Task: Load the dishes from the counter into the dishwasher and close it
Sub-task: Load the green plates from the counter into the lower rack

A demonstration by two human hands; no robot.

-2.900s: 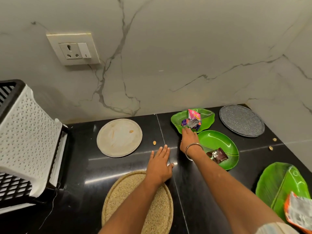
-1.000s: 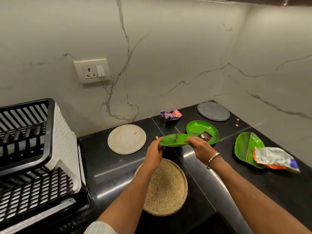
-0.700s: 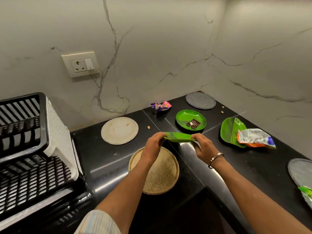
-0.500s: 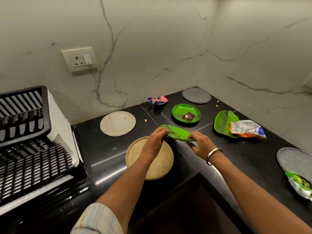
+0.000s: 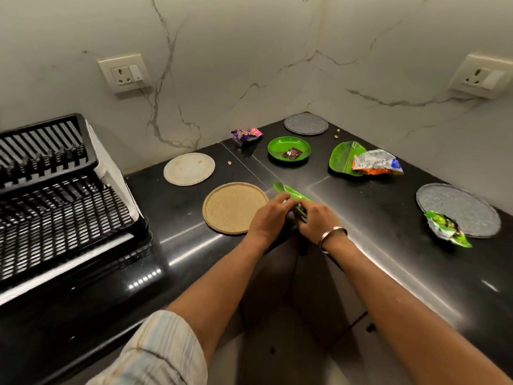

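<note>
Both hands are together over the front edge of the black counter, the left hand and the right hand each gripping the same green plate, which is tilted steeply on edge between them. A metal bangle circles the right wrist.

Six more dishes lie flat on the counter: two other green ones, a round plate holding a brown wrapper and a leaf-shaped plate under a crumpled snack bag; two grey plates, one in the far corner and one at the right with a green wrapper on its rim; one cream plate; one tan plate just left of the hands. A purple-pink wrapper sits by the wall. One black dish rack stands at the left. Two wall sockets show.
</note>
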